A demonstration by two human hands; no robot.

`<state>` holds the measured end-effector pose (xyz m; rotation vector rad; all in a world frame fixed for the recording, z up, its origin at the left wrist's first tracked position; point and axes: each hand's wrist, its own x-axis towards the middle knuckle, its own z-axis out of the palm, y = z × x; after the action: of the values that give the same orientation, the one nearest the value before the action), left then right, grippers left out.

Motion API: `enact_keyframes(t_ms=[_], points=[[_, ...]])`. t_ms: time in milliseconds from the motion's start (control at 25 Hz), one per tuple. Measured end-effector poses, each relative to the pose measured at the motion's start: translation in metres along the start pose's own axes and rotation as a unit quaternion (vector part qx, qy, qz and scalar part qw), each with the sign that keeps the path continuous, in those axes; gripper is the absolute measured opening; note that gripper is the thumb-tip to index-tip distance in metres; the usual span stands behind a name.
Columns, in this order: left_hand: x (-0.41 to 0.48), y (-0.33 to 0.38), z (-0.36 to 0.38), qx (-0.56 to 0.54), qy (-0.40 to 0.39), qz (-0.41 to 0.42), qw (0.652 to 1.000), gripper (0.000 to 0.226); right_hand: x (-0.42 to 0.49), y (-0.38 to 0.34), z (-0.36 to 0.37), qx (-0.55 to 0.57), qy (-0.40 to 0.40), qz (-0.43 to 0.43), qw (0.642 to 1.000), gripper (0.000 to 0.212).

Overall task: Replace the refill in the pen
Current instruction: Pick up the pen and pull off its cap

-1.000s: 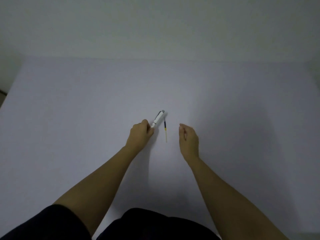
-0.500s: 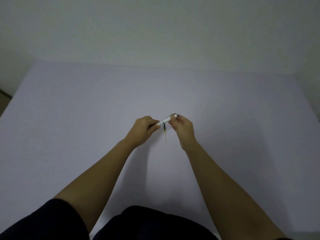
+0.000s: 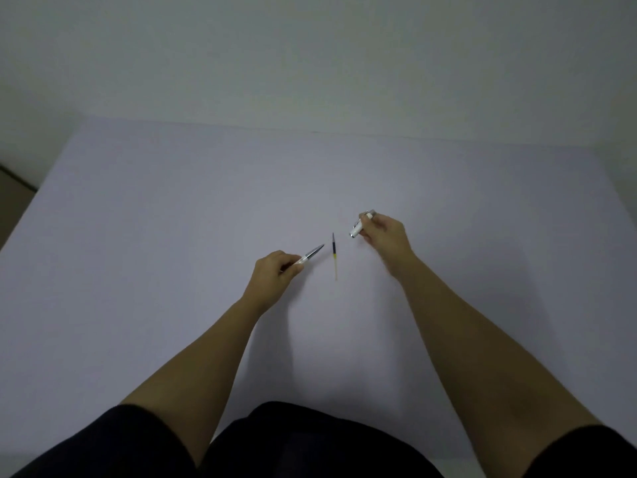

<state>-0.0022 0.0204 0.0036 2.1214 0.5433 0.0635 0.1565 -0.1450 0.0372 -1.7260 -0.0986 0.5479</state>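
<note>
The pen is apart. The left hand (image 3: 274, 270) pinches the front section (image 3: 307, 257), its pointed tip out. On the desk (image 3: 172, 219) between both hands lies the loose refill (image 3: 334, 255), untouched. The right hand (image 3: 384, 236) grips the rear barrel (image 3: 361, 224). Swapping refills and reassembling seem to remain.

Light: dim, flat, grey-blue cast.
Shadows: soft, beneath forearms on the surface (image 3: 138, 236).
Focus: slightly soft, perhaps motion blur.
Edges: wide-angle bowing.
</note>
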Motion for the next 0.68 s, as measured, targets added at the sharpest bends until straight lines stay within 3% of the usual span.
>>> enact_keyframes(t_ms=[120, 200, 400, 680], points=[[-0.002, -0.006, 0.002, 0.001, -0.003, -0.02, 1.0, 0.021, 0.001, 0.019, -0.014, -0.241, -0.019, 0.04, 0.969, 0.024], [0.001, -0.005, 0.001, 0.007, -0.005, -0.019, 1.0, 0.022, -0.004, 0.035, -0.015, -0.324, -0.014, 0.058, 0.944, 0.022], [0.006, -0.002, 0.0, 0.015, -0.003, -0.015, 1.0, 0.022, -0.011, 0.056, -0.005, -0.301, 0.054, 0.09, 0.948, 0.026], [0.015, 0.01, 0.001, 0.012, 0.002, -0.001, 1.0, 0.021, -0.009, 0.065, 0.004, -0.326, 0.068, 0.085, 0.939, 0.026]])
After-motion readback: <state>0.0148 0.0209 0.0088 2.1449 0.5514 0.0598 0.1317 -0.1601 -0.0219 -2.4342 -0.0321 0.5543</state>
